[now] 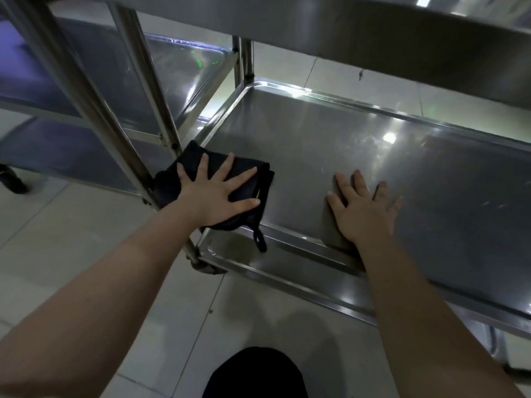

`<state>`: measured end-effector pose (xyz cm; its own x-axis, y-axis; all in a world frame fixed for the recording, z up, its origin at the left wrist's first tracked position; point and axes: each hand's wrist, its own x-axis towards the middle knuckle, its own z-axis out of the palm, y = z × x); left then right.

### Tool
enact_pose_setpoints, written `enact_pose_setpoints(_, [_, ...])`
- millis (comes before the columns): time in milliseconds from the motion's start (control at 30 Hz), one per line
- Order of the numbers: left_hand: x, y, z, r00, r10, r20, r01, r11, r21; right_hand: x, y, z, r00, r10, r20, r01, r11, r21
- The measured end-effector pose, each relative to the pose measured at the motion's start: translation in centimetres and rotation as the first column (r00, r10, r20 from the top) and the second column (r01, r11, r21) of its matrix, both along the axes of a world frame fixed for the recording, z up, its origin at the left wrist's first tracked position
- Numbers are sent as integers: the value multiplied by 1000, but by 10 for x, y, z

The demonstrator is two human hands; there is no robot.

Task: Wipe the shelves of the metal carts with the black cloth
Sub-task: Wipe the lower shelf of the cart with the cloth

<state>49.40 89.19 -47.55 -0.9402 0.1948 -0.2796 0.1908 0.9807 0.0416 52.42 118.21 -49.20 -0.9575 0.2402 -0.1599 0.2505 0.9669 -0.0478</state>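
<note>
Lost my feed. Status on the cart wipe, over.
Left hand flat on black cloth, shelf's near-left corner. Right hand flat on bare shelf. Cart post right beside cloth.

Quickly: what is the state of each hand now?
Left hand: open, fingers spread, pressing the black cloth on the shelf.
Right hand: open, flat on the same shelf, holding nothing.

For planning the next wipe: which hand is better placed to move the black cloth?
Left: the left hand presses flat on the folded black cloth; the right hand rests on the shiny steel shelf.
</note>
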Motion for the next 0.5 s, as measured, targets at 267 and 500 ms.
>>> enact_pose_setpoints(267, [-26,37,6,998,62,32,-62,998,29,0,1,-1,998,55,25,-57,995,76])
enact_pose_setpoints(500, [-118,84,13,995,96,11,-97,994,45,2,5,-5,997,64,-33,-62,997,42])
